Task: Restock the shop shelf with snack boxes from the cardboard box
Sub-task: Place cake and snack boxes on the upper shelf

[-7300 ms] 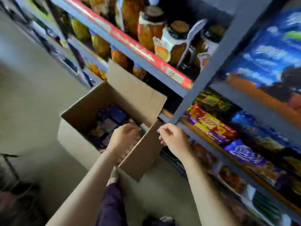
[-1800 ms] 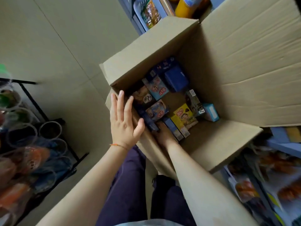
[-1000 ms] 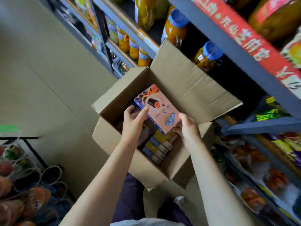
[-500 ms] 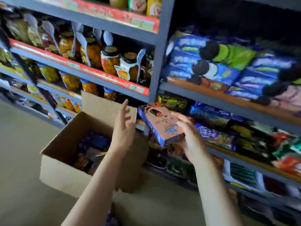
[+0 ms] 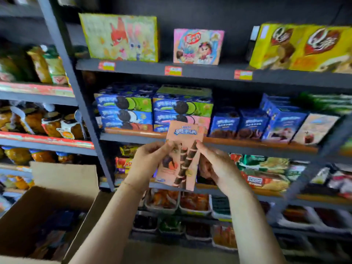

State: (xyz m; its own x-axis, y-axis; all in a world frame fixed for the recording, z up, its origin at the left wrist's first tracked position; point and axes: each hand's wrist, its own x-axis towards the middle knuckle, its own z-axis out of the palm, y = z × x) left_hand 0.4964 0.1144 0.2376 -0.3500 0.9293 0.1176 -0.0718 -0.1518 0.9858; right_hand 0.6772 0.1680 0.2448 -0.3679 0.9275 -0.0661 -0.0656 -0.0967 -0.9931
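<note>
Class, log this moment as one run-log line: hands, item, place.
left hand: grips snack box | right hand: grips it | box: upright before shelf | cardboard box: open, lower left

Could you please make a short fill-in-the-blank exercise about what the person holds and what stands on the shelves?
1. The pink snack box is held by ____ hands, the left hand and the right hand.
2. The pink snack box is held ____, its logo at the top.
3. The open cardboard box is at the lower ____ of the view.
4. The top shelf carries ____ price tags.

Missing words: both; upright; left; three
</note>
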